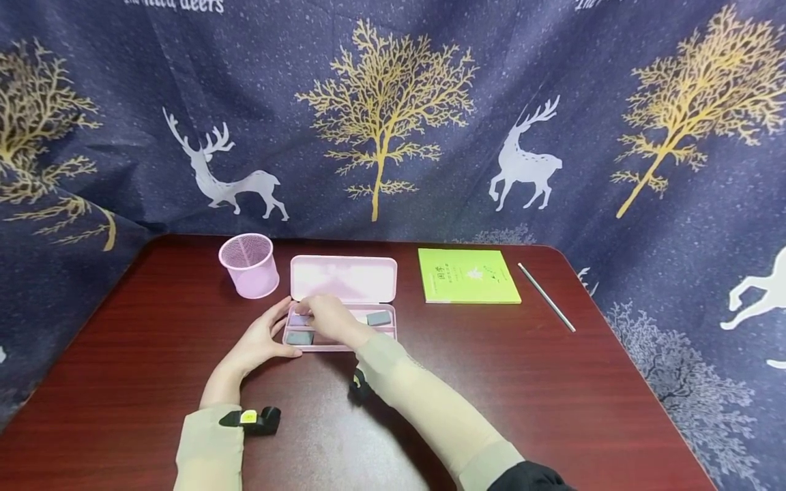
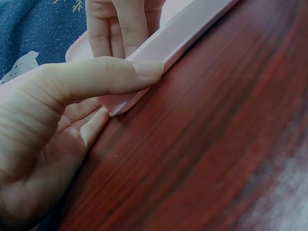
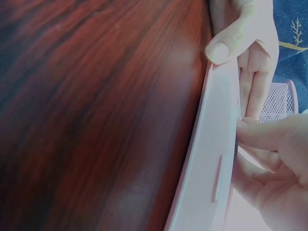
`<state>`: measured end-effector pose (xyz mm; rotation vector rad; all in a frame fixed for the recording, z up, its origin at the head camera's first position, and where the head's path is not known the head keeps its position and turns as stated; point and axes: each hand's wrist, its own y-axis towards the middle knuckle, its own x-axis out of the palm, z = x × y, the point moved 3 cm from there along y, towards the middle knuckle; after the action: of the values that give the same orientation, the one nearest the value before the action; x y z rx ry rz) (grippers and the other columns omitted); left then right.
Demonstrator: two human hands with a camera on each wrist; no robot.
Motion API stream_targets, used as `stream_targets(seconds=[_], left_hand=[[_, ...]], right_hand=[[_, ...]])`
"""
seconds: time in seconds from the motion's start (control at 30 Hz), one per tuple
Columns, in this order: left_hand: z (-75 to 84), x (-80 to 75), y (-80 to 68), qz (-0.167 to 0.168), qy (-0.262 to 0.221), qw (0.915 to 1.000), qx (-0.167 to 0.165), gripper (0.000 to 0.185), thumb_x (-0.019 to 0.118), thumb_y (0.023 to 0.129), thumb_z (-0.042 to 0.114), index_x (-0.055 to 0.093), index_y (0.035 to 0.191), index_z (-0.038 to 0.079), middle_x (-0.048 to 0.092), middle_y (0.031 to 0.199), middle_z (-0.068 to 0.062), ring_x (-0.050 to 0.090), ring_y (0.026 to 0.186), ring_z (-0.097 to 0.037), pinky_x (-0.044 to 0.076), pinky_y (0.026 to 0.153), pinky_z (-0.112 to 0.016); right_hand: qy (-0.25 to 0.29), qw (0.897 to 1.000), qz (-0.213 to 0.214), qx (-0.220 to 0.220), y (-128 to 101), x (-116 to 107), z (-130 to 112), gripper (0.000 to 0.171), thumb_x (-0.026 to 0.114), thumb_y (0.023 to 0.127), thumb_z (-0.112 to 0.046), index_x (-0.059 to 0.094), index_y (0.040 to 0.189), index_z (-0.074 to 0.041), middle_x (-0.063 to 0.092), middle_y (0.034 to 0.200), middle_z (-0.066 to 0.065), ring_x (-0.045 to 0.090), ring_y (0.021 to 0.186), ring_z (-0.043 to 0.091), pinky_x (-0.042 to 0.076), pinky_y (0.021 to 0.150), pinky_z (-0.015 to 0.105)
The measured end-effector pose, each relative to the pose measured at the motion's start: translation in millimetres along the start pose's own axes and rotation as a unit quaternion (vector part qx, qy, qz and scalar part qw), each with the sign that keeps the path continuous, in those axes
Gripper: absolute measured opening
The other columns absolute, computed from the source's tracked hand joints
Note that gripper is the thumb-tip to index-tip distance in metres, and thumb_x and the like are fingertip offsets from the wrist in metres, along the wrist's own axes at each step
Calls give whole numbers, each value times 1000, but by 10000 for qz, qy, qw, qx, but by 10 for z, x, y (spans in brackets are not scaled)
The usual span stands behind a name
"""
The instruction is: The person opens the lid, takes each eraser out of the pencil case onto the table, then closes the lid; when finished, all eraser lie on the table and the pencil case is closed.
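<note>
Gripping the pink case (image 1: 344, 278) at its 9 o'clock end with the left hand (image 1: 260, 341), thumb pressed on the near wall and fingers curled round the corner, most likely so as not to let it slide on the slippery red-brown table (image 1: 552, 395)

Reaching down into the tray part with the right hand (image 1: 325, 317), fingers dipped in near the left side, where a small purple bit peeks out

Cannot tell if those fingers pinch anything or only touch, as the hand hides what is under it

Sitting open in the middle of the table, lid tipped back toward 12 o'clock, which leaves room to get at the inside

Two grey blocks inside: one (image 1: 379, 318) at 3 o'clock of the right hand, one (image 1: 299, 337) at 7 o'clock, just beside the left thumb

Around it, apart: a pink mesh cup (image 1: 248, 264) at 10 o'clock, a green book (image 1: 468, 275) at 2 o'clock, and a thin grey stick (image 1: 546, 297) past the book, all parked out of the way of the hands
</note>
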<state>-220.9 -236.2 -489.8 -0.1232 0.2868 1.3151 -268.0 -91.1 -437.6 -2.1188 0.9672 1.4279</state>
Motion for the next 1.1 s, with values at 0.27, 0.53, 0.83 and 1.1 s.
stream_targets(seconds=[0.27, 0.53, 0.83, 1.1], left_hand=[[24, -2, 6, 26, -3, 10000, -27, 107, 81, 68, -8, 14, 151, -11, 20, 155, -35, 24, 142, -51, 36, 101, -1], [27, -7, 34, 2, -9, 10000, 2, 108, 81, 68, -8, 13, 151, -11, 20, 155, -35, 24, 142, -50, 36, 101, -2], [31, -11, 31, -8, 68, 10000, -18, 107, 82, 68, -7, 14, 151, -11, 20, 155, -35, 25, 142, -50, 36, 102, -3], [-1, -8, 10, 3, 137, 9998, -132, 108, 83, 68, -4, 14, 151, -11, 20, 155, -35, 27, 141, -51, 36, 98, 0]], right_hand=[[-101, 9999, -102, 73, 32, -12, 21, 23, 67, 91, -10, 74, 114, -10, 74, 110, 0, 68, 106, 10, 52, 94, 17], [153, 9992, -294, 244, 34, -52, 49, 24, 67, 92, -12, 73, 114, -6, 74, 111, 2, 67, 109, 11, 50, 98, 17], [284, 9986, -203, 393, 17, -33, 97, 21, 66, 92, -15, 74, 110, -8, 75, 108, 2, 68, 104, 12, 51, 95, 18], [683, 9970, 295, 228, -33, -114, 114, 19, 65, 93, -15, 74, 108, -7, 75, 102, 3, 67, 91, 11, 53, 81, 15]])
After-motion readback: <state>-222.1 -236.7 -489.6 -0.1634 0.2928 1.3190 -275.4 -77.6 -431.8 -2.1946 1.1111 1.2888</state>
